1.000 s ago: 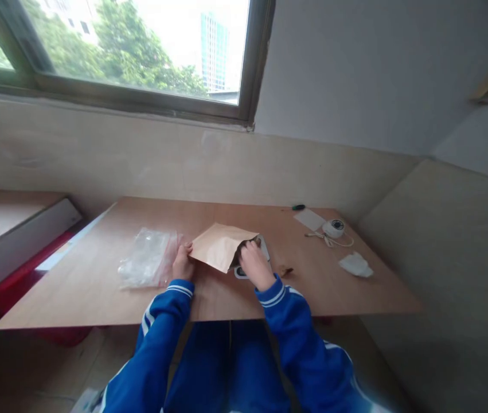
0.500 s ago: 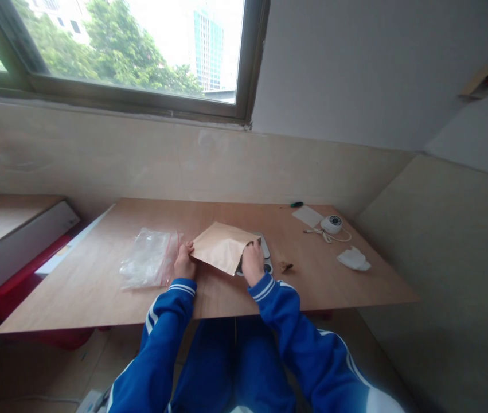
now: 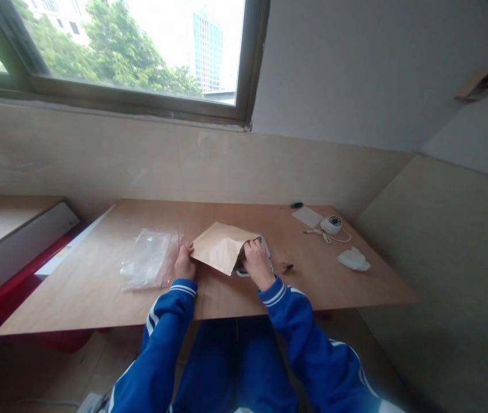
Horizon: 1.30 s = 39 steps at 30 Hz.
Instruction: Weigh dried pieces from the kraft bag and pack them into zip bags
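Observation:
A brown paper bag (image 3: 222,246) is tilted above the table, its dark mouth facing right. My left hand (image 3: 184,264) is closed on the bag's left corner. At the bag's mouth is my right hand (image 3: 258,263), fingers curled against the edge of the opening; the fingertips are partly hidden. A flat white-edged object (image 3: 268,252) shows behind and below my right hand, mostly covered. I cannot tell whether part of it lies inside the bag. Just right of it lies a small torn brown scrap (image 3: 287,267).
Clear plastic zip bags (image 3: 149,258) lie left of my left hand. On the right are a white dome camera (image 3: 332,224) with a cable, a white sheet (image 3: 307,216), a green-handled screwdriver (image 3: 296,205) and a crumpled white wrapper (image 3: 354,259). The wooden table (image 3: 97,304) ends before my legs.
My right hand has shifted slightly and turned at the bag's mouth, its wrist moving right. The left hand and the bag stay almost still.

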Motion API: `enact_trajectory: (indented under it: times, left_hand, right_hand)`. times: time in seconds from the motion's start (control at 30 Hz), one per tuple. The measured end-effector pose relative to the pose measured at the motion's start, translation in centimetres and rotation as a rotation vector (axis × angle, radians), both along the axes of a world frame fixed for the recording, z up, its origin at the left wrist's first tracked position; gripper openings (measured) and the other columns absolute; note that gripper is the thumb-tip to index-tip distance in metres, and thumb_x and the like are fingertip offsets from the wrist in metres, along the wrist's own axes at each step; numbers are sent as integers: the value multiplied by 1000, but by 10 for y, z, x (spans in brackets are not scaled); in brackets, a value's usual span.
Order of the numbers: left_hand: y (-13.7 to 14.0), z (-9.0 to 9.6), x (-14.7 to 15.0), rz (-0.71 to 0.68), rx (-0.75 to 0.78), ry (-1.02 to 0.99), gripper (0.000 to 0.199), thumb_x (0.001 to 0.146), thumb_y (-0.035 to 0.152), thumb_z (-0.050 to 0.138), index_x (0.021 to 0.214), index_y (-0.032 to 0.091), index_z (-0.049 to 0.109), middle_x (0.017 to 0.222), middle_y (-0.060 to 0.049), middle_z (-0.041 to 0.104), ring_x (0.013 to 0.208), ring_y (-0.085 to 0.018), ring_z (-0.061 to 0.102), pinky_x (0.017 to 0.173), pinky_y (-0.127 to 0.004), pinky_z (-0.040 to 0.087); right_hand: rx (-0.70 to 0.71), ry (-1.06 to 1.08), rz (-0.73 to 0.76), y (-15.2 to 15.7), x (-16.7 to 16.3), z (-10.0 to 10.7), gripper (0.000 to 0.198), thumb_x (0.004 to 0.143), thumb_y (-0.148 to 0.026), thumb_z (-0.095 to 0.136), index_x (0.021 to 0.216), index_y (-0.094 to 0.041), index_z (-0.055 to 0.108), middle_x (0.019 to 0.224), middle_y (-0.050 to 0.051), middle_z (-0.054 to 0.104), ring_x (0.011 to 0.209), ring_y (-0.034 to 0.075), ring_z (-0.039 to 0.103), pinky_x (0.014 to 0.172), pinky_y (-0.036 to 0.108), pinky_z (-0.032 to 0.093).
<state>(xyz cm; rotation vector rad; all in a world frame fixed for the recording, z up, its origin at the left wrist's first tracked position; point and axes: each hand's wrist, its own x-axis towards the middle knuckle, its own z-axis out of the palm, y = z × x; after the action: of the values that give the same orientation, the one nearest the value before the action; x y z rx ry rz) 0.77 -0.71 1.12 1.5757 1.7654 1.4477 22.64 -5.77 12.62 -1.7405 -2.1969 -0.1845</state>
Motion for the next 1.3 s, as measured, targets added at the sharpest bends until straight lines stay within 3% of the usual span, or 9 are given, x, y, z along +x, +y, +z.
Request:
enact_trajectory:
  times: [0.2,0.3,0.43,0.67,0.83,0.97,1.07,1.3]
  left_hand:
    - [3,-4,-1,1,4,31,35,68,4,48,100,18,54,121,-9,61,116,-23,56,102,-39,43]
    - [4,-4,-2,13,-3,27,33,69,6,51,99,19,54,122,-8,61,116,-23,56,101,-38,44]
    - [4,-2,-2,11,-23,17,30,71,9,53,99,20,54,122,-6,61,116,-22,56,102,-39,43]
    - [5,-4,-4,10,-45,25,36,70,8,53,103,21,53,121,-6,61,114,-24,57,100,-41,44]
    - [5,-1,-6,64,-134,27,41,73,19,59,113,18,52,112,-11,63,105,-28,61,94,-45,47]
    - [6,1,-7,79,-237,8,58,73,30,64,126,15,45,111,-17,63,104,-35,61,88,-50,48]
    - [7,1,-7,81,-212,19,67,73,40,64,130,14,41,117,-19,60,111,-38,57,91,-53,47]
    - [7,6,-6,6,-44,25,72,71,36,67,135,19,38,130,-13,53,124,-33,48,102,-45,42]
  right_hand:
    - [67,544,156,-10,21,7,14,76,-7,47,80,-20,52,85,4,58,80,18,55,73,30,46]
    - [40,894,125,-10,33,2,7,78,-17,54,83,-20,51,84,3,59,74,16,58,67,27,49]
    - [-13,1247,85,-8,44,-5,19,73,-29,66,82,-20,53,82,2,61,77,16,61,69,28,52]
    - [-74,1602,-4,-13,57,-6,29,62,-31,78,80,-18,60,79,0,62,70,13,60,62,25,52]
    - [-26,1792,-135,-13,85,-22,33,55,-28,82,80,-17,65,80,0,64,72,13,61,64,24,53]
    - [-4,1879,-234,-10,112,-41,35,49,-25,84,78,-17,66,79,0,65,68,12,62,62,23,54]
    - [24,1860,-292,-8,124,-55,35,48,-27,84,77,-17,66,78,0,65,67,12,62,62,24,54]
    - [152,1417,-315,8,115,-73,34,61,-35,73,87,-15,65,84,6,67,78,19,63,75,35,52]
